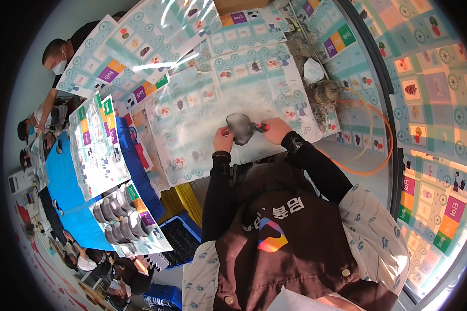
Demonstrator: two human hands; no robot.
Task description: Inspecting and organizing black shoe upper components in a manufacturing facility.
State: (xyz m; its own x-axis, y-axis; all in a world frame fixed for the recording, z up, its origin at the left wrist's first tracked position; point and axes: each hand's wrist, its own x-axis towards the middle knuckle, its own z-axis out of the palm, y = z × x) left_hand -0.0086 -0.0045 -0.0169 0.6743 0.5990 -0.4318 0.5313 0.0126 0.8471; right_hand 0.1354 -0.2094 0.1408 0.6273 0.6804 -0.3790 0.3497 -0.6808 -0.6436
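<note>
"Where is the main piece sitting, taking it as the centre of our clock?"

"The rounded grey piece [239,128] is showing over the near edge of the sheet-covered table [187,98], in front of the wearer's chest. I can't tell whether it is touching the surface."

"And what is the left hand [223,140] doing?"

"It is gripping from eight o'clock, its fingertips pinching the piece's rim."

"What about the right hand [278,130]?"

"It is working from three o'clock, its fingers wrapping a small red-and-black tool [261,127]. The tool's dark end is pointing at the piece's edge; whether they are meeting, I can't tell."

"What else is lying around?"

"Out at eight o'clock, several curved grey pieces [136,225] are lying in rows on a printed sheet [154,241]. A yellow crate [189,202] and a blue crate [193,222] are sitting at seven, the blue one holding dark pieces. At two, a crumpled white thing [313,70] is lying near the table's edge, and toward three an orange hose [384,163] is looping."
</note>
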